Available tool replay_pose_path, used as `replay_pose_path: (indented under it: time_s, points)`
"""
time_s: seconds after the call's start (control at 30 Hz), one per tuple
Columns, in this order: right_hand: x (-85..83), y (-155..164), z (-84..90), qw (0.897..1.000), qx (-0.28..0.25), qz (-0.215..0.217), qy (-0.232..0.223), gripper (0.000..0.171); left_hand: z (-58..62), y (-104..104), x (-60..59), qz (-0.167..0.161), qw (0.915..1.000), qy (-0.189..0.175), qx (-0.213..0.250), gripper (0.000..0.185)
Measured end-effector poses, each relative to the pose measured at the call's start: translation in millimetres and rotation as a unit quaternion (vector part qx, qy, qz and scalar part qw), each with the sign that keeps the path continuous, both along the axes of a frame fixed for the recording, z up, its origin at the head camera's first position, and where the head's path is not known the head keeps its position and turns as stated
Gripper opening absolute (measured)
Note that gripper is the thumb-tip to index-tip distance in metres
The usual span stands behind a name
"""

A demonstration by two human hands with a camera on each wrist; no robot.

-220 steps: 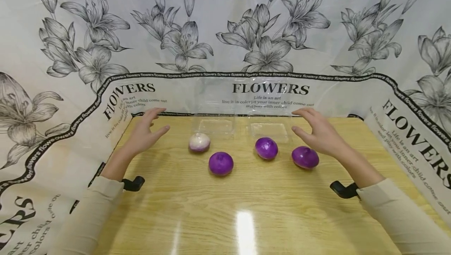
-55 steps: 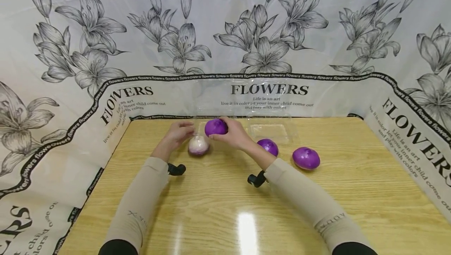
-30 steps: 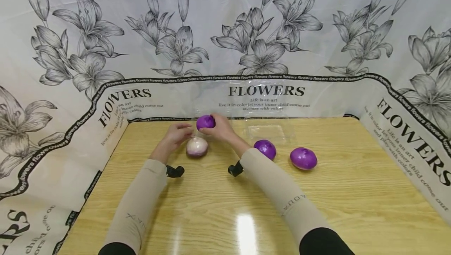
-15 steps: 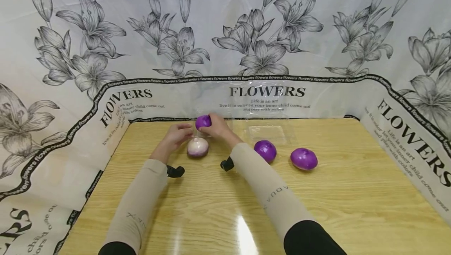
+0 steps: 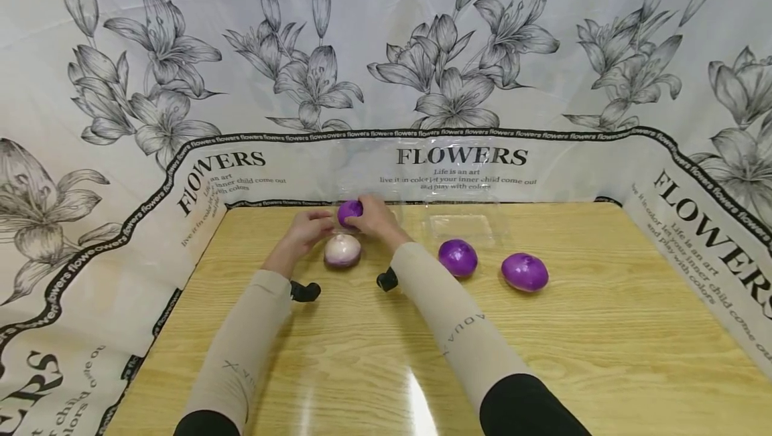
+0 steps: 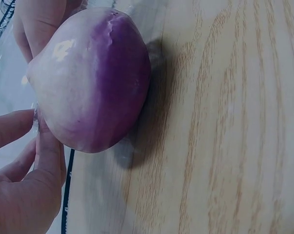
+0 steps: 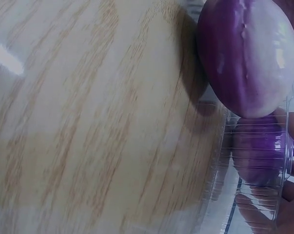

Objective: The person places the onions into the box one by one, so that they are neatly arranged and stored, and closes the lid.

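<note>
Head: downward — wrist closeups apparently share pale onion [image 6: 90, 83].

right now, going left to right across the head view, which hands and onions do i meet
Left hand, pale-topped onion, right hand holding a purple onion, second purple onion, rightmost purple onion.

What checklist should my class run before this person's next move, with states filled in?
1. Right hand gripping the held onion: ok.
2. Left hand pinching the edge of the clear container: ok.
3. Held onion resting on the container's floor: cannot tell, view blocked.
4. Space just in front of the container free: not ok, the pale onion sits there.
5. Middle purple onion and rightmost purple onion settled: ok, both on the table.
</note>
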State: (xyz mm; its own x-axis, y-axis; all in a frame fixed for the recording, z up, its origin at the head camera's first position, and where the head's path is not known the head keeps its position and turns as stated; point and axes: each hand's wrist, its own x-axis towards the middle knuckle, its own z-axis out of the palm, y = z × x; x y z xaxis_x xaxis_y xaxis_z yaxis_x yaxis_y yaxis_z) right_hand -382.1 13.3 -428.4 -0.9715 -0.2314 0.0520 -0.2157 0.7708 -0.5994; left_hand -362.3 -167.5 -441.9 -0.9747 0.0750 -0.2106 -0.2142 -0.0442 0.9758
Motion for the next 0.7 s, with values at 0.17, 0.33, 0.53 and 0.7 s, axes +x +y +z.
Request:
replay_pose_path:
  time_s: [0.17,0.33,0.53,0.7]
  points:
    - [-2.5,1.6,0.1,1.0,0.01,0.005,-0.007,0.056,-1.6,0.5,-0.7,-0.001,1.0,0.0,0.002,0.042]
    - [-2.1,4.9,6.0,0.999,-0.021,0.028,-0.021,0.056,-2.8,-1.8,-2.2,0.002,1.0,0.001,-0.003,0.042]
    - [2.8,17.7,15.5,0.999,-0.013,0.028,-0.028,0.075,-2.4,1.7,-2.3,-0.006,1.0,-0.004,-0.002,0.043]
    - [11.0,29.4,23.9,0.999,0.013,0.044,-0.018,0.083,-0.9,0.1,-1.6,-0.001,1.0,-0.002,-0.002,0.043]
